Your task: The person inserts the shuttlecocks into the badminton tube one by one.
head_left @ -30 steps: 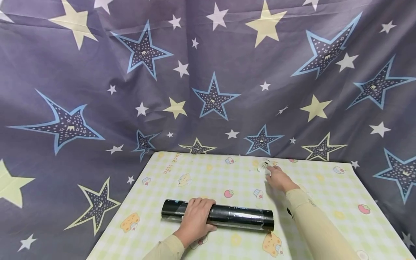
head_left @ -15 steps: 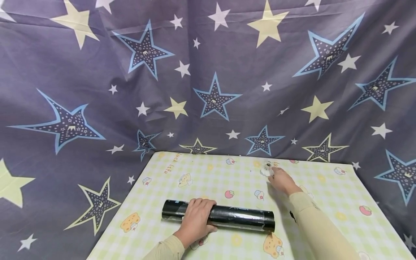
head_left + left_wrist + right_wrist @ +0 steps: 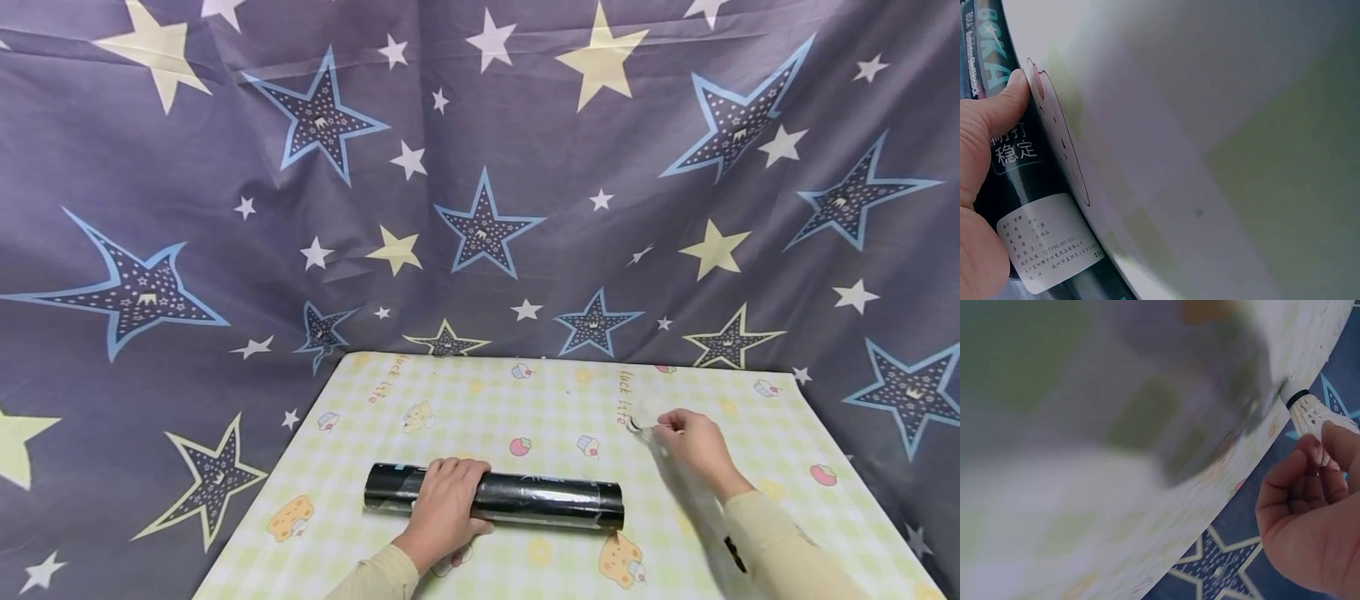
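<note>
A black shuttlecock tube [image 3: 547, 500] lies on its side on the table, a white printed label [image 3: 1050, 242] showing in the left wrist view. My left hand [image 3: 447, 507] grips it left of its middle, fingers over the top and thumb along the near side. Farther back on the right, my right hand [image 3: 699, 446] pinches a white feather shuttlecock [image 3: 1313, 415] by its feathers, between thumb and fingers. The shuttlecock's cork, with a dark band, points left and away from the hand. In the head view the shuttlecock blends into the pale cloth.
The table [image 3: 450, 417] wears a pale green checked cloth printed with cartoon bears, cupcakes and strawberries. A dark curtain [image 3: 480, 300] with star prints hangs right behind the table's back edge and at its sides.
My right hand has drawn the shuttlecock back from the far edge, toward me and rightward, and turned it so the cork points left. The left hand stays on the tube.
</note>
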